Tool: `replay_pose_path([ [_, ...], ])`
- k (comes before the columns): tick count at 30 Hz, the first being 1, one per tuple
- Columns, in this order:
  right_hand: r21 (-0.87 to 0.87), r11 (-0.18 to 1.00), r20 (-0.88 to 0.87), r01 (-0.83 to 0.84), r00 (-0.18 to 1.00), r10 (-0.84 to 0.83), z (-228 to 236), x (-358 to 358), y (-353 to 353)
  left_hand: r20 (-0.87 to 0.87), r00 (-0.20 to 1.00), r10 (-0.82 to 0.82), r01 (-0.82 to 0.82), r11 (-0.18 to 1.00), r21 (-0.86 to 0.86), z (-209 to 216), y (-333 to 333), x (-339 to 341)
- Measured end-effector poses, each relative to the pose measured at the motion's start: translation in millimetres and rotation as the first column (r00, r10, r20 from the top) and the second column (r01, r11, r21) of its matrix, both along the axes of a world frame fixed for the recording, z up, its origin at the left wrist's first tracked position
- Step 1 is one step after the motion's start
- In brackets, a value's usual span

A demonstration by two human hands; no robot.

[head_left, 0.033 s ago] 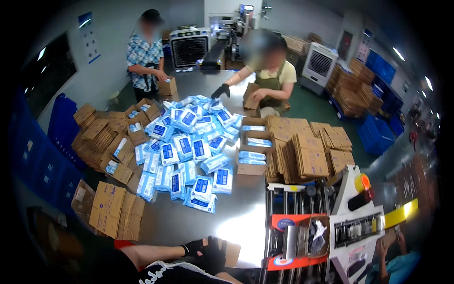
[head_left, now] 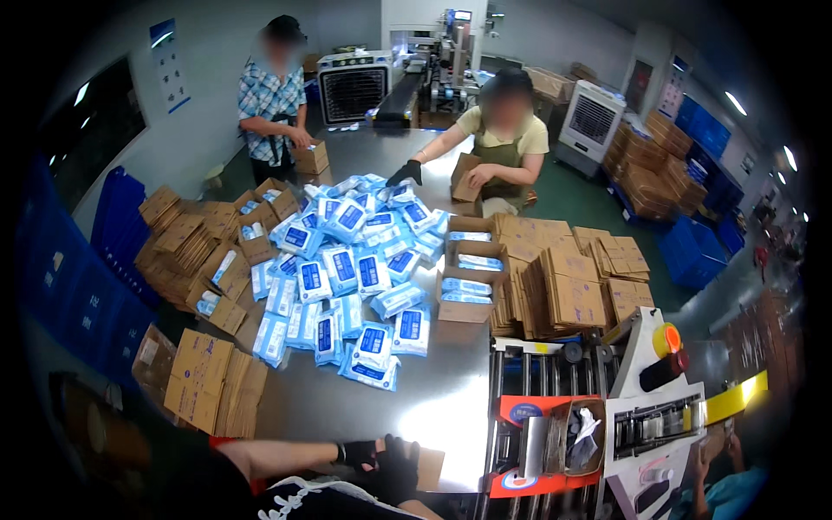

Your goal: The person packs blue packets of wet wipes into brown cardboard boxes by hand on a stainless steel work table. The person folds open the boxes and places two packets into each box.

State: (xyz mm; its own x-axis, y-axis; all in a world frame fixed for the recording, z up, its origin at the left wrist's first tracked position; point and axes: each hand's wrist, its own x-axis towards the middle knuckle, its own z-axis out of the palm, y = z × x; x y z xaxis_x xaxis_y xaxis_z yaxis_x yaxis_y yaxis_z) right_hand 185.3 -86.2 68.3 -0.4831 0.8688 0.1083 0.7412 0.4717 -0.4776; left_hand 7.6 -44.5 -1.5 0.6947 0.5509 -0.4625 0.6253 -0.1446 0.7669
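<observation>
At the near edge of the metal table, my left hand (head_left: pixel 357 454) reaches in from the left in a black glove with bare fingertips. Its fingers are curled and partly covered by my right hand (head_left: pixel 397 472), also black-gloved. My right hand grips a small brown cardboard box (head_left: pixel 429 469), of which one plain side shows at its right. What my left fingers hold is hidden. Ahead lies a big heap of blue-and-white wipes packs (head_left: pixel 347 269). Right of the heap, open cartons (head_left: pixel 465 312) stand in a row with packs inside.
Flattened cartons (head_left: pixel 198 381) stand at the left edge, more cartons (head_left: pixel 568 286) at the right. A roller conveyor with a carton-sealing machine (head_left: pixel 637 407) is at the near right. Two co-workers (head_left: pixel 498 165) (head_left: pixel 273 113) handle cartons across the table; another person's arms (head_left: pixel 706 468) show lower right.
The view has shifted slightly, moving the scene a little to the right. The co-worker across the table has raised their head. My hands stay by the same cardboard box.
</observation>
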Motion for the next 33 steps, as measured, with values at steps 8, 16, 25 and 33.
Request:
replay_pose_path([
  [8,-0.044,0.992,0.257,0.12,0.961,-0.105,-1.2,76.1,60.3,-0.245,0.83,0.501,-0.26,0.737,0.624,92.9,319.6,59.5],
  [16,-0.122,0.988,0.013,0.096,0.995,-0.095,-21.4,104.8,60.5,-0.06,0.894,0.444,-0.181,0.482,0.857,-50.0,417.6,62.4],
  [25,-0.117,0.99,-0.127,0.073,0.988,-0.088,-26.7,152.5,56.7,-0.176,0.971,0.163,0.058,0.553,0.831,46.9,171.9,64.7],
  [33,0.079,0.964,-0.043,0.254,0.967,-0.251,-23.9,153.7,61.2,-0.199,0.963,0.183,-0.04,0.823,0.566,78.7,-12.2,-8.8],
])
